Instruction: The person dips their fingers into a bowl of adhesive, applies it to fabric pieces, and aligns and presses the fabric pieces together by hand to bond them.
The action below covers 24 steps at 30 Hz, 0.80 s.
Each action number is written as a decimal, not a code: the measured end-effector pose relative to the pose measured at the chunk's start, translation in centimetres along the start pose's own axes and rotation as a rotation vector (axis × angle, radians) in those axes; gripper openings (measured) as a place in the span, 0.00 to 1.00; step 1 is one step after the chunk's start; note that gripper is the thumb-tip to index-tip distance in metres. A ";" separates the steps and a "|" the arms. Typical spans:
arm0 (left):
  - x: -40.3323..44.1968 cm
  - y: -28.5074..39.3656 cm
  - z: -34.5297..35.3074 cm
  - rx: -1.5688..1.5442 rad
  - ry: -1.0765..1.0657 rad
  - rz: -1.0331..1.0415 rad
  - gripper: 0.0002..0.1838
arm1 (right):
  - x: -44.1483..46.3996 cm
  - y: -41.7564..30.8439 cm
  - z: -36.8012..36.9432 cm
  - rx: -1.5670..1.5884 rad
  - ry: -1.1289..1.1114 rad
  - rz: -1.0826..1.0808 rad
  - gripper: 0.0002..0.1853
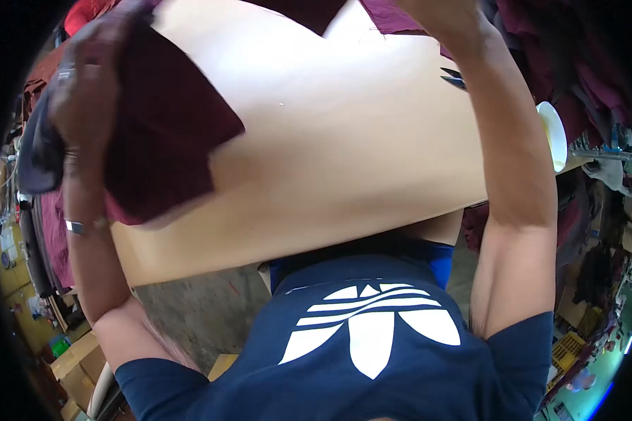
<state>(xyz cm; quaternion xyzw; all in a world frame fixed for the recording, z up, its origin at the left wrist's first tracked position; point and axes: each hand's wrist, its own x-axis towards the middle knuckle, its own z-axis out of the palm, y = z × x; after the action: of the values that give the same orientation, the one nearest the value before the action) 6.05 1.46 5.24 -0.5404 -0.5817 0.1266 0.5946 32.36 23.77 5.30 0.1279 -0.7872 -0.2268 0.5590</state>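
On the left side of the table, my left hand point(88, 105) is closed on a piece of maroon fabric point(165, 126), which hangs to the right of it. The hand and the cloth are blurred by motion. A dark grey cloth point(41, 151) shows behind that wrist. My right hand point(446, 21) reaches to the top edge of the view, where its fingers are cut off. Close to it lies another maroon fabric piece point(393, 17). Dark pointed blades, like those of scissors point(454, 78), stick out from behind my right forearm.
The tan tabletop point(344, 147) slants across in front of my body. One more maroon piece point(302, 10) lies at its far edge. A white round object point(553, 137) stands by my right arm. Heaped maroon cloth point(575, 63) fills the right side; cardboard boxes point(77, 365) sit at lower left.
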 end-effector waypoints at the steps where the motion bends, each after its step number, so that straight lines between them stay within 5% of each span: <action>1: -0.3 2.5 -1.6 -0.183 0.022 0.119 0.18 | -0.8 -0.4 -2.0 -0.024 -0.117 -0.007 0.20; 3: -1.1 6.7 -5.2 -0.588 0.017 0.329 0.24 | -3.9 -2.2 -5.9 0.014 -0.351 0.019 0.20; 5: -1.8 10.0 -9.3 -0.969 -0.246 0.349 0.30 | -7.6 -3.7 -9.1 0.061 -0.486 0.010 0.20; 7: -1.3 11.2 -11.8 -1.203 -0.403 0.223 0.31 | -8.2 -5.6 -11.7 0.156 -0.553 0.225 0.20; 9: -1.3 12.0 -12.2 -1.144 -0.035 0.159 0.28 | -8.2 -6.1 -13.0 0.139 -0.557 0.414 0.19; 11: -1.3 11.8 -13.9 -1.289 -0.047 0.317 0.26 | -7.9 -5.6 -13.5 0.073 -0.504 0.469 0.19; 13: -1.8 13.2 -15.0 -1.551 -0.297 0.374 0.23 | -6.6 -5.0 -13.8 0.022 -0.496 0.333 0.20; 15: -2.8 13.4 -13.5 -1.456 -0.369 0.332 0.24 | -5.5 -4.6 -14.0 -0.033 -0.450 0.178 0.20; 17: -2.7 12.9 -11.1 -1.309 -0.688 0.088 0.17 | -4.6 -4.9 -14.1 0.029 -0.522 0.174 0.20; 18: -2.1 12.0 -8.7 -0.868 -0.293 0.306 0.18 | -4.1 -5.3 -13.4 0.070 -0.531 0.151 0.20; 19: -2.1 11.9 -7.8 -0.786 -0.540 0.029 0.18 | -3.5 -5.7 -12.7 0.109 -0.540 0.127 0.21; 21: -2.0 10.6 -4.7 -0.483 -0.280 0.164 0.18 | -3.8 -6.2 -11.9 0.145 -0.503 0.069 0.21; 23: -1.8 9.8 -6.5 -0.760 -0.986 0.183 0.17 | -4.3 -7.0 -11.0 0.153 -0.465 0.026 0.20; 24: -2.6 9.9 -6.8 -0.963 -0.496 0.249 0.16 | -4.7 -7.4 -11.0 0.159 -0.455 -0.025 0.19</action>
<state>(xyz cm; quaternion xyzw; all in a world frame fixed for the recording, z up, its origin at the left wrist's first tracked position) 15.67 -0.15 -2.31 -0.7698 -0.6281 0.0391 0.1065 43.89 17.19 0.73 0.1271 -0.9066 -0.1939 0.3525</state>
